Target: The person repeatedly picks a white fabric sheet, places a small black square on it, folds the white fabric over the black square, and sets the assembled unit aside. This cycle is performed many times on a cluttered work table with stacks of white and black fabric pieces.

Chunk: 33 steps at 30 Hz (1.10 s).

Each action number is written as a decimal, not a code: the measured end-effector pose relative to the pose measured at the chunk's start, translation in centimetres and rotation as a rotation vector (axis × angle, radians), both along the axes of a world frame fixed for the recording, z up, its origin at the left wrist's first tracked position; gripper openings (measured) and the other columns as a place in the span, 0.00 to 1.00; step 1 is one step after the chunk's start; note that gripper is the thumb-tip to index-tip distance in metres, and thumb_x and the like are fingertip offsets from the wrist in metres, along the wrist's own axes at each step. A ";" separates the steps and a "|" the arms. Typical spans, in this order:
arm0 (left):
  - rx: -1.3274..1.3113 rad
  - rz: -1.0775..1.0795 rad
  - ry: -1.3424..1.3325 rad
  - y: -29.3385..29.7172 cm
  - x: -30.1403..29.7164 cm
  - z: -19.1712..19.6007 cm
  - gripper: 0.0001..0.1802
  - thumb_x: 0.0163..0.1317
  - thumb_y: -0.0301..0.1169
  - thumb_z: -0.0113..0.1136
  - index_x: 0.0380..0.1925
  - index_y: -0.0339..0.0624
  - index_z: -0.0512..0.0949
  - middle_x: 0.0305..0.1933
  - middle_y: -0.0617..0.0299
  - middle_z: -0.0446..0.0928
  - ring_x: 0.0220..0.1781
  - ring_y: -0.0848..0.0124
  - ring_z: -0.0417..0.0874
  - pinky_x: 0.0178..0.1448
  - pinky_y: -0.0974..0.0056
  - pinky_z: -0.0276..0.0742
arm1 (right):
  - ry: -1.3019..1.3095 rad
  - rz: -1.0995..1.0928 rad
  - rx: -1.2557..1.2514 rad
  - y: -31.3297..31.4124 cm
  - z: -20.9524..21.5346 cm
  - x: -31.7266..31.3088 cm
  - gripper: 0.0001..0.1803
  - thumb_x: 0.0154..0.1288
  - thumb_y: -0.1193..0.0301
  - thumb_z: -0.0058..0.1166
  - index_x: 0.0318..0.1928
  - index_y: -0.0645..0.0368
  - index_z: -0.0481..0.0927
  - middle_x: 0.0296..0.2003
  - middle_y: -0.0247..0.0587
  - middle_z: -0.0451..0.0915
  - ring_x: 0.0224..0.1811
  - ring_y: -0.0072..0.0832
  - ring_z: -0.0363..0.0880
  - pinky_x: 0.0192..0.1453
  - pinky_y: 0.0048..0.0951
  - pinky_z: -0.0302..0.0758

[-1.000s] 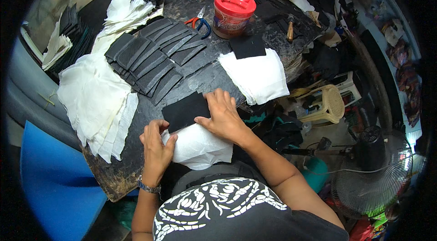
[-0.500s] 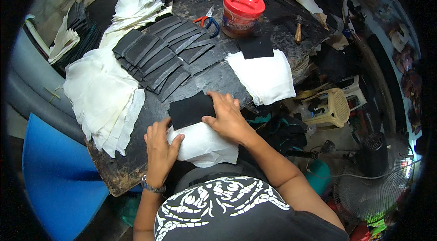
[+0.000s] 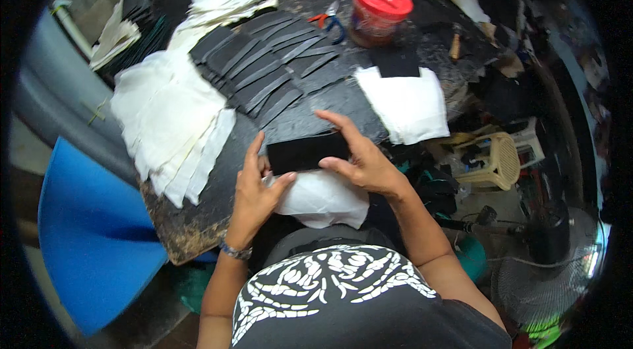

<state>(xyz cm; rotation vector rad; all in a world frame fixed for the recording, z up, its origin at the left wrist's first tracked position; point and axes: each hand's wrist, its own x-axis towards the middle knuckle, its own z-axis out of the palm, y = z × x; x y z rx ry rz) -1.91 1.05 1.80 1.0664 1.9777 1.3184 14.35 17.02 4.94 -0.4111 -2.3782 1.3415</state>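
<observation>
The fingers of the left hand (image 3: 254, 194) and of the right hand (image 3: 361, 161) were clamped on the two ends of one black rectangular piece (image 3: 306, 152), lifted just over the near edge of the dark surface (image 3: 198, 230), with thumbs on its near side. Directly beneath it lay a white cloth piece (image 3: 323, 198) hanging over that edge. Nothing stood between the hands and the piece. To the right lay a stack of white pieces (image 3: 405, 105) with one black square (image 3: 395, 62) at its far end; to the left a wide fan of white sheets (image 3: 171, 121); beyond, a row of overlapping black strips (image 3: 264, 68), too many and too overlapped to count. Farther off stood one jar with a red lid (image 3: 381, 9) and one pair of scissors (image 3: 331, 19). Off the surface were a blue sheet (image 3: 92, 243), a beige plastic stool (image 3: 491, 161) and a fan (image 3: 547, 283). Half a second before, the black piece had lain flat under the right palm; now both hands held it up.
</observation>
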 end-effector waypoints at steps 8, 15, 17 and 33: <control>0.193 -0.156 -0.042 0.2 0.4 -0.3 0.30 0.56 0.25 0.69 0.61 0.40 0.74 0.47 0.57 0.81 0.50 0.67 0.80 0.58 0.64 0.73 | 0.147 -0.103 0.016 11.1 6.6 6.4 0.42 0.53 0.72 0.65 0.70 0.58 0.63 0.67 0.43 0.65 0.71 0.34 0.61 0.76 0.32 0.53; 0.203 -0.171 0.302 0.2 -0.3 -1.7 0.18 0.58 0.25 0.65 0.50 0.37 0.80 0.44 0.53 0.82 0.46 0.58 0.81 0.55 0.59 0.73 | -0.445 -0.318 0.191 24.7 1.6 4.7 0.48 0.51 0.77 0.67 0.72 0.51 0.60 0.66 0.44 0.66 0.72 0.38 0.59 0.75 0.36 0.55; 0.215 -0.163 0.314 0.2 -0.4 -2.1 0.16 0.59 0.25 0.64 0.49 0.37 0.81 0.44 0.53 0.82 0.46 0.57 0.81 0.55 0.59 0.73 | -0.625 -0.553 0.561 25.3 0.1 4.9 0.44 0.53 0.73 0.67 0.71 0.46 0.62 0.63 0.46 0.69 0.69 0.41 0.64 0.71 0.39 0.59; 0.138 0.339 0.685 -5.0 -13.2 -0.2 0.09 0.60 0.20 0.55 0.41 0.34 0.79 0.42 0.48 0.80 0.47 0.52 0.81 0.54 0.58 0.76 | -0.423 -0.753 0.795 15.2 -5.6 0.4 0.39 0.72 0.46 0.45 0.77 0.44 0.52 0.78 0.48 0.43 0.81 0.48 0.38 0.76 0.63 0.37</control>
